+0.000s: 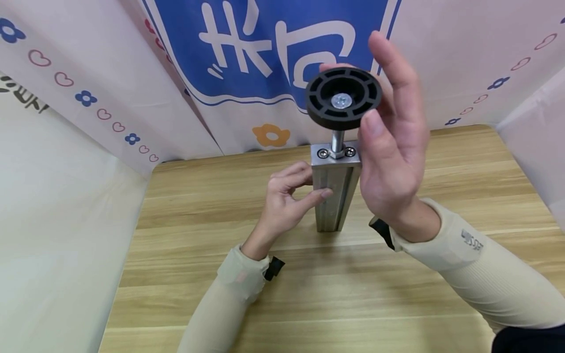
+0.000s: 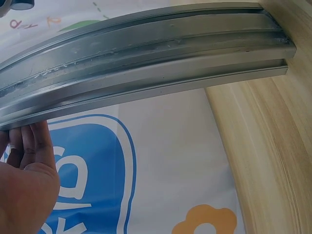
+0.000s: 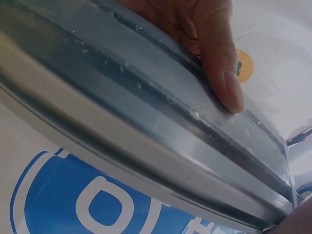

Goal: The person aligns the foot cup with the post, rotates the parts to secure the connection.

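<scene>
A silver aluminium profile [image 1: 331,196] stands upright, its lower end at the wooden tabletop. My left hand [image 1: 287,196] grips its upper part from the left, thumb on the near face and fingers behind. That thumb [image 3: 224,83] lies along the metal in the right wrist view. Two screws fix an end plate [image 1: 327,161] on top, from which a threaded stem [image 1: 338,142] rises. The stem bears a black round levelling foot [image 1: 316,115]. My right hand [image 1: 397,152] holds the foot's rim with its thumb in front and fingers behind; the index finger points up.
The wooden tabletop [image 1: 198,235] spreads beneath both arms. At its far edge hangs a printed cloth [image 1: 247,115] with a blue sign and an orange flower. White cloth [image 1: 53,206] borders the left side. Black straps [image 1: 274,268] hang from the sleeves.
</scene>
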`<state>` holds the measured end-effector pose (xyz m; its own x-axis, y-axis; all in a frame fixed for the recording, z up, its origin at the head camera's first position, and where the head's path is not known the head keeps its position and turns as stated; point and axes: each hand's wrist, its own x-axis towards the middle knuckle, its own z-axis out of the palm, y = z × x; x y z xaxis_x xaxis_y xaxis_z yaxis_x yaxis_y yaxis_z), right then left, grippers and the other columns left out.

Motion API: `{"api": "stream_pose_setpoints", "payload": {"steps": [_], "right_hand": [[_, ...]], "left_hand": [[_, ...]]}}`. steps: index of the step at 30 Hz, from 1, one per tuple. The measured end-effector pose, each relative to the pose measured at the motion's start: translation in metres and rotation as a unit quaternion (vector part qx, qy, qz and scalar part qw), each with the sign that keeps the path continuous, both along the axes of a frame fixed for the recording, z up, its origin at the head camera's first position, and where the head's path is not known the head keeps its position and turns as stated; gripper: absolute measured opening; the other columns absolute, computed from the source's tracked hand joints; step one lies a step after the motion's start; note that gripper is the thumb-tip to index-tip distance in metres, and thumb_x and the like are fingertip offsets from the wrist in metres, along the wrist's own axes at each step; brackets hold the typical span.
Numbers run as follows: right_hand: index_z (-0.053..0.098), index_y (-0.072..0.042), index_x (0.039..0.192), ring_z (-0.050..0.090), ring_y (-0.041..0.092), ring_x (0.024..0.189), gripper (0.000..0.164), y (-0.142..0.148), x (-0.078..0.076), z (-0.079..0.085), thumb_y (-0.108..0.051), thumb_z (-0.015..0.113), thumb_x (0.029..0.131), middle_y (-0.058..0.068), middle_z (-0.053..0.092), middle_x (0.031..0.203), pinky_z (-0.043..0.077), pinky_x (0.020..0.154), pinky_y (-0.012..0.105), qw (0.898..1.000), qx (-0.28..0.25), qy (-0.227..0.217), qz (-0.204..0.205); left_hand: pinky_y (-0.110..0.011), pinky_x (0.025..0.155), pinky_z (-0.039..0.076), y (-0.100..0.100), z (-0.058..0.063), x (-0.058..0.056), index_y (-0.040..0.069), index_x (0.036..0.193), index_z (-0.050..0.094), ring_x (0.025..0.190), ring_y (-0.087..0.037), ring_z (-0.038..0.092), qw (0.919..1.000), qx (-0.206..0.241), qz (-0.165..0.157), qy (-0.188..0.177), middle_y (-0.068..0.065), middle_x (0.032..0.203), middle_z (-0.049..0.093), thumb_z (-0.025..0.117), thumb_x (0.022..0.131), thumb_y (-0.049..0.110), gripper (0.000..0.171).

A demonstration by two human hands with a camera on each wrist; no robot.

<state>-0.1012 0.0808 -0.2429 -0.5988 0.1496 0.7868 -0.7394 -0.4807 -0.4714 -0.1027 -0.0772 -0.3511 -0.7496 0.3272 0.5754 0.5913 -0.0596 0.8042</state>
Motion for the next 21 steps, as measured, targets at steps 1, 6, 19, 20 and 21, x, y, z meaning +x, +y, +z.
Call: {"api": "stream_pose_setpoints", "payload": {"steps": [1, 6, 19, 20, 21], "right_hand": [[0.035, 0.015, 0.151, 0.067, 0.040, 0.124, 0.066, -0.0002, 0.0000, -0.0002, -0.017, 0.061, 0.099, 0.029, 0.069, 0.126, 0.060, 0.104, 0.047, 1.000, -0.004, 0.000, -0.003], [0.040, 0.017, 0.146, 0.069, 0.038, 0.113, 0.080, -0.0032, 0.0002, 0.0006, -0.026, 0.080, 0.091, 0.027, 0.066, 0.122, 0.062, 0.100, 0.044, 0.999, -0.022, -0.004, -0.032], [0.045, 0.019, 0.138, 0.057, 0.034, 0.109, 0.099, -0.0087, 0.0003, 0.0067, -0.031, 0.099, 0.073, 0.022, 0.053, 0.120, 0.064, 0.089, 0.032, 0.996, -0.015, -0.015, -0.090], [0.044, 0.019, 0.139, 0.058, 0.035, 0.109, 0.100, -0.0086, 0.0003, 0.0066, -0.032, 0.100, 0.072, 0.022, 0.053, 0.121, 0.064, 0.090, 0.033, 0.996, -0.013, -0.016, -0.090], [0.043, 0.018, 0.139, 0.059, 0.035, 0.109, 0.102, -0.0086, 0.0002, 0.0065, -0.034, 0.099, 0.072, 0.023, 0.053, 0.121, 0.064, 0.092, 0.033, 0.996, -0.013, -0.017, -0.088]], "left_hand": [[-0.036, 0.083, 0.067, -0.0001, -0.0003, -0.0001, -0.015, 0.114, 0.074, 0.093, -0.011, 0.069, 1.0000, 0.001, -0.001, 0.000, -0.026, 0.097, 0.071, 0.077, 0.081, -0.018, 0.033], [-0.037, 0.082, 0.067, -0.0006, -0.0027, -0.0009, -0.015, 0.116, 0.073, 0.093, -0.012, 0.070, 1.0000, 0.005, -0.006, 0.004, -0.026, 0.099, 0.072, 0.081, 0.089, 0.000, 0.031], [-0.038, 0.083, 0.067, 0.0002, -0.0044, -0.0019, -0.015, 0.118, 0.072, 0.091, -0.011, 0.070, 0.9999, 0.005, -0.009, 0.012, -0.024, 0.096, 0.071, 0.075, 0.097, 0.045, 0.064], [-0.038, 0.083, 0.067, 0.0002, -0.0044, -0.0018, -0.015, 0.118, 0.072, 0.091, -0.010, 0.070, 0.9999, 0.005, -0.008, 0.012, -0.024, 0.096, 0.071, 0.075, 0.097, 0.045, 0.064], [-0.038, 0.083, 0.067, 0.0002, -0.0044, -0.0018, -0.015, 0.118, 0.072, 0.091, -0.010, 0.070, 0.9999, 0.005, -0.009, 0.011, -0.025, 0.096, 0.071, 0.076, 0.097, 0.045, 0.064]]}}
